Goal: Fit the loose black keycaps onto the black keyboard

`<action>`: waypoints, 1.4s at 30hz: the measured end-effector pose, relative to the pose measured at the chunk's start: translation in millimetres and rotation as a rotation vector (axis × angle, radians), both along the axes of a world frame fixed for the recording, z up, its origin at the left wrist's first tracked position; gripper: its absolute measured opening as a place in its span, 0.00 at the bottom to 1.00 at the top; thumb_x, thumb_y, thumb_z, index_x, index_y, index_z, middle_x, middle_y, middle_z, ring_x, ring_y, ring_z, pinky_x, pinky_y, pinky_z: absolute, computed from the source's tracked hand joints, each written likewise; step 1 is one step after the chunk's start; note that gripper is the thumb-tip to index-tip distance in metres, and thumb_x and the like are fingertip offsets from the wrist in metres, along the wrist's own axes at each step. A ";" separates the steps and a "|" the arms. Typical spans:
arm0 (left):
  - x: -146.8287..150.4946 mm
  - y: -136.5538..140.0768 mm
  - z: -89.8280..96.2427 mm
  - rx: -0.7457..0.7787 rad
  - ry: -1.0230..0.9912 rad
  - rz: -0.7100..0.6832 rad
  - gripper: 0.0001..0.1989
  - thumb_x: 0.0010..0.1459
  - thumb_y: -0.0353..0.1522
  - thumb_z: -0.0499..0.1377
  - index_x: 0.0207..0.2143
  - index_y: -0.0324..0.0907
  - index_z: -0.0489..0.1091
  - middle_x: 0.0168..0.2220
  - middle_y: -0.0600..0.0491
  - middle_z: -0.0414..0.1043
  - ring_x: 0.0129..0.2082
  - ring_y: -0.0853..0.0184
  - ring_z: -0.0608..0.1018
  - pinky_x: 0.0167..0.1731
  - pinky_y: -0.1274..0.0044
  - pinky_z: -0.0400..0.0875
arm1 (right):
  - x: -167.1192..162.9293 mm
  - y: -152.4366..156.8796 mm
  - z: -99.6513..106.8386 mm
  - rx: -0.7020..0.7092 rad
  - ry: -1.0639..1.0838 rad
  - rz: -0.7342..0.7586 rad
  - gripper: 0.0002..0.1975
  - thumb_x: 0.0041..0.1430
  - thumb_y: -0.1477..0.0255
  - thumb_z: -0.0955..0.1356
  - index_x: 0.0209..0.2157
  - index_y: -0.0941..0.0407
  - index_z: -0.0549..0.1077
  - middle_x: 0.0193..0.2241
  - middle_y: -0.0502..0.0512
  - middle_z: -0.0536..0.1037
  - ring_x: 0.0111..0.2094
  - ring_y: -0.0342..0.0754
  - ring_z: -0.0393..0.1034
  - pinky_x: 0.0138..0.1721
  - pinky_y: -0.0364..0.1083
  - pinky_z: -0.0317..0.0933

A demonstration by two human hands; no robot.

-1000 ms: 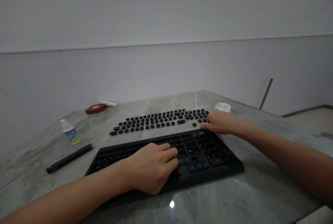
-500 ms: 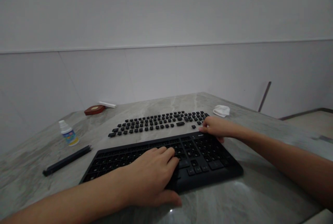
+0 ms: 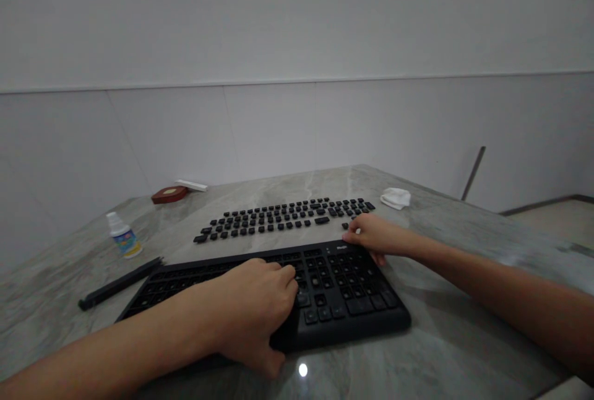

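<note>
A black keyboard (image 3: pixel 335 285) lies on the grey marble-patterned table, with many key sockets bare and a few keys still in it. My left hand (image 3: pixel 260 307) rests over its middle, fingers curled onto the top and thumb at the front edge. At the far right corner, my right hand (image 3: pixel 371 234) grips the back edge between thumb and fingers. Behind the keyboard, loose black keycaps (image 3: pixel 266 220) are laid out in rows, and my right hand is close to the rightmost ones.
To the left stand a white-capped bottle (image 3: pixel 124 236) with a blue and yellow label and a long black tool (image 3: pixel 119 282) with a bristly end. Farther back lie a red-brown object (image 3: pixel 169 195) and a white strip (image 3: pixel 191 185). A crumpled white cloth (image 3: pixel 395 198) is at right.
The keyboard has shifted to the left and slightly toward me, with both hands moving along on it. The keycaps and other items on the table have stayed where they were.
</note>
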State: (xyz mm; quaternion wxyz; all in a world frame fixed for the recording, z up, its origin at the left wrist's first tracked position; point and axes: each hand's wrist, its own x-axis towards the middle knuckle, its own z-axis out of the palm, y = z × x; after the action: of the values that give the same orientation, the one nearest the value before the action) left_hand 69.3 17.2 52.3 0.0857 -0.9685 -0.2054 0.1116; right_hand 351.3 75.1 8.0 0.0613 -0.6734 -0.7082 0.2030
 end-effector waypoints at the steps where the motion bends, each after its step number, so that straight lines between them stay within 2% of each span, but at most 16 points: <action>1: -2.0 0.4 1.6 -0.001 0.002 0.011 0.26 0.44 0.46 0.71 0.39 0.35 0.76 0.37 0.44 0.77 0.33 0.55 0.80 0.36 0.68 0.78 | -1.5 0.4 -0.3 0.030 -0.009 0.018 0.15 0.68 0.66 0.63 0.33 0.59 0.77 0.14 0.52 0.74 0.13 0.44 0.67 0.20 0.41 0.62; 4: -3.6 8.5 -2.6 -0.024 -0.038 0.020 0.27 0.45 0.49 0.71 0.38 0.36 0.75 0.36 0.46 0.78 0.30 0.57 0.80 0.32 0.70 0.75 | 2.1 5.7 3.2 0.190 -0.066 0.058 0.15 0.64 0.65 0.67 0.29 0.58 0.78 0.18 0.55 0.77 0.20 0.47 0.73 0.27 0.43 0.64; 7: 0.0 27.0 -23.6 -0.047 -0.174 -0.050 0.28 0.52 0.56 0.65 0.30 0.38 0.73 0.26 0.50 0.76 0.23 0.62 0.77 0.23 0.74 0.69 | 15.1 14.7 8.4 0.399 -0.136 0.077 0.12 0.63 0.67 0.68 0.31 0.59 0.80 0.30 0.62 0.82 0.34 0.54 0.77 0.38 0.48 0.65; 8: 1.2 33.8 -32.4 -0.049 -0.253 -0.071 0.26 0.57 0.54 0.62 0.26 0.39 0.71 0.22 0.52 0.74 0.20 0.65 0.74 0.21 0.75 0.65 | 19.8 17.7 9.2 0.448 -0.153 0.094 0.12 0.63 0.69 0.67 0.34 0.59 0.81 0.33 0.63 0.82 0.37 0.56 0.77 0.41 0.49 0.65; 10: 2.7 45.0 -48.2 -0.065 -0.416 -0.133 0.22 0.67 0.41 0.55 0.22 0.40 0.68 0.18 0.55 0.69 0.18 0.69 0.71 0.20 0.77 0.62 | 27.3 22.5 8.9 0.498 -0.174 0.164 0.11 0.63 0.72 0.66 0.38 0.59 0.81 0.39 0.63 0.82 0.42 0.56 0.76 0.46 0.50 0.64; 12: 2.4 51.1 -57.8 -0.077 -0.525 -0.192 0.20 0.68 0.34 0.51 0.21 0.40 0.66 0.18 0.55 0.68 0.17 0.71 0.69 0.20 0.78 0.60 | 31.1 25.5 6.1 0.506 -0.186 0.258 0.12 0.63 0.73 0.65 0.41 0.57 0.81 0.45 0.61 0.80 0.46 0.55 0.75 0.50 0.50 0.63; 14: 1.3 52.3 -60.8 -0.087 -0.580 -0.216 0.19 0.66 0.32 0.51 0.20 0.41 0.65 0.18 0.55 0.67 0.16 0.71 0.67 0.19 0.77 0.58 | 31.7 27.4 1.9 0.488 -0.197 0.337 0.12 0.62 0.74 0.66 0.42 0.57 0.81 0.48 0.60 0.79 0.48 0.54 0.74 0.52 0.49 0.63; 22: 0.5 52.6 -59.9 -0.131 -0.626 -0.207 0.20 0.65 0.31 0.51 0.19 0.41 0.62 0.16 0.56 0.64 0.16 0.72 0.64 0.20 0.78 0.55 | 29.6 33.6 -8.1 0.420 -0.200 0.405 0.10 0.60 0.78 0.68 0.38 0.57 0.82 0.39 0.59 0.83 0.41 0.52 0.76 0.48 0.48 0.65; 26: 0.4 53.2 -61.1 -0.136 -0.626 -0.211 0.20 0.66 0.31 0.51 0.19 0.41 0.61 0.17 0.56 0.64 0.16 0.72 0.65 0.20 0.79 0.56 | 18.3 23.3 -3.4 0.486 -0.136 0.391 0.07 0.60 0.77 0.69 0.36 0.57 0.82 0.35 0.59 0.83 0.37 0.51 0.77 0.46 0.49 0.66; 29: 0.6 52.5 -60.1 -0.148 -0.642 -0.217 0.20 0.66 0.31 0.50 0.19 0.41 0.60 0.16 0.56 0.63 0.16 0.72 0.64 0.20 0.78 0.55 | -2.3 2.5 -3.8 0.547 -0.044 0.428 0.05 0.63 0.73 0.70 0.38 0.57 0.81 0.35 0.55 0.83 0.33 0.46 0.76 0.43 0.46 0.67; 30: 0.8 52.4 -59.8 -0.150 -0.647 -0.220 0.20 0.66 0.31 0.50 0.19 0.41 0.60 0.16 0.56 0.62 0.16 0.72 0.64 0.19 0.78 0.55 | -10.5 -6.0 -5.5 0.573 0.017 0.470 0.04 0.62 0.72 0.71 0.37 0.56 0.80 0.35 0.54 0.83 0.33 0.45 0.76 0.41 0.44 0.68; 32: 1.1 52.4 -59.7 -0.151 -0.649 -0.227 0.19 0.65 0.31 0.51 0.19 0.41 0.60 0.16 0.56 0.62 0.15 0.72 0.64 0.19 0.77 0.54 | -26.7 -22.7 -10.3 0.676 0.320 0.705 0.05 0.63 0.71 0.71 0.35 0.58 0.79 0.34 0.55 0.83 0.35 0.45 0.77 0.40 0.43 0.69; 34: 1.2 52.8 -60.2 -0.152 -0.654 -0.232 0.19 0.65 0.30 0.51 0.19 0.41 0.61 0.16 0.56 0.63 0.15 0.72 0.64 0.18 0.77 0.54 | -39.7 -35.4 -15.0 0.689 0.460 0.881 0.06 0.65 0.71 0.70 0.35 0.59 0.78 0.35 0.57 0.82 0.34 0.44 0.78 0.38 0.42 0.70; 37: 1.0 53.6 -61.5 -0.145 -0.656 -0.243 0.19 0.65 0.31 0.51 0.19 0.41 0.62 0.16 0.55 0.64 0.15 0.72 0.65 0.18 0.78 0.55 | -48.5 -43.7 -16.8 0.674 0.443 1.046 0.08 0.66 0.73 0.68 0.35 0.60 0.78 0.35 0.59 0.82 0.33 0.45 0.78 0.35 0.42 0.70; 42: 0.7 53.2 -60.7 -0.134 -0.636 -0.247 0.20 0.66 0.31 0.50 0.19 0.41 0.62 0.16 0.56 0.63 0.15 0.72 0.66 0.18 0.78 0.56 | -43.1 -43.0 -9.4 0.605 0.362 1.111 0.09 0.66 0.76 0.65 0.38 0.59 0.79 0.40 0.62 0.82 0.36 0.46 0.78 0.37 0.43 0.71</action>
State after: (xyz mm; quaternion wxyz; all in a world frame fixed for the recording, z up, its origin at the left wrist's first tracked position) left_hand 70.0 70.4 -8.4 -0.0335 -0.9758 -0.0954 -0.1937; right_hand 308.3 32.1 -1.4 0.2522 -0.1157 -0.9548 0.1065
